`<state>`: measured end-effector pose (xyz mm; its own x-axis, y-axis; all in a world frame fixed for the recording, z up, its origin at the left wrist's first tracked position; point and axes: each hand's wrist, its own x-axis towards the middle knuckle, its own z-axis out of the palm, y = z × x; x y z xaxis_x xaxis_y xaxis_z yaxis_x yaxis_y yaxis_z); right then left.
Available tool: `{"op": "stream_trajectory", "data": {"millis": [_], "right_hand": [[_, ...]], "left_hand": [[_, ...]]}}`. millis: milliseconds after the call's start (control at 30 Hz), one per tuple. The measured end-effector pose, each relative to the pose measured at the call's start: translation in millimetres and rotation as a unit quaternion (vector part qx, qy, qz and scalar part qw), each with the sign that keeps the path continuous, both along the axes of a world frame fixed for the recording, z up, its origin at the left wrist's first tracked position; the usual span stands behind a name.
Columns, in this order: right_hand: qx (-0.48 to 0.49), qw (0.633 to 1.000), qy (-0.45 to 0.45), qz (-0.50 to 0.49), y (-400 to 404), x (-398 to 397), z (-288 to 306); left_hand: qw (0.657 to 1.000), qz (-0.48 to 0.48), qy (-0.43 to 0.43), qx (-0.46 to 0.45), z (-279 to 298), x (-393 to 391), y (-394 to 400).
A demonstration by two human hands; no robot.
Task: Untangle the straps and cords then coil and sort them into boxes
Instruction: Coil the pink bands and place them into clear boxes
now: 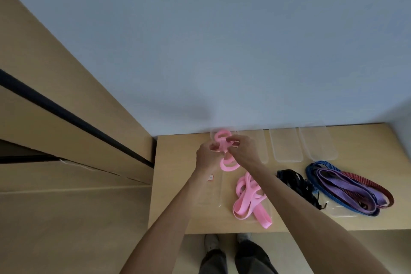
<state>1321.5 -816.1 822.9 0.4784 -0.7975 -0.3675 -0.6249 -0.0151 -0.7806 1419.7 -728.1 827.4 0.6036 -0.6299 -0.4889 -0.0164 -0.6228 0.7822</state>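
A pale wall [222,40] fills the upper view, with tan wooden panels [55,118] on the left. Below it a light wooden table [178,196] stands against the wall.

Four clear plastic boxes lie in a row along the table's far edge; the two right ones [286,148] [317,144] show plainly, the two left ones are partly hidden behind the hands.

At the right of the table lies a heap of blue, purple and red straps [347,189], overlapping one another. Just left of it, touching, sits a bundle of black cord [298,182].

A pink strap [249,198] lies in loose loops near the front edge, between the forearms, and rises to the hands.

The left hand [208,155] and right hand [243,151] are raised above the leftmost box, close together. Each grip is curled, pinching the upper loops of the pink strap. Exact finger placement is blurred.

A small white tag [210,177] shows at the left wrist.
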Motion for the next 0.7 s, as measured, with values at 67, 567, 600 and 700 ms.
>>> {"op": "stream_trajectory", "data": {"millis": [67, 567, 600, 700], "right_hand": [[-0.015, 1.0, -0.005, -0.001, -11.9, 7.6, -11.2], [-0.048, 0.998, -0.003, 0.035, -45.7, 38.6, -96.8], [-0.049, 0.998, 0.011, 0.048, -44.6, 37.5, -98.5], [-0.117, 0.985, 0.068, 0.109, -39.4, 33.4, -106.6]], "left_hand": [[1.0, 0.008, -0.021, -0.004, -10.6, 5.6, -12.0], [0.994, 0.005, -0.099, -0.034, -104.5, 28.6, -51.1], [0.992, -0.015, -0.118, -0.038, -105.9, 28.2, -52.4], [0.97, -0.105, -0.216, -0.018, -110.0, 26.6, -48.6]]}}
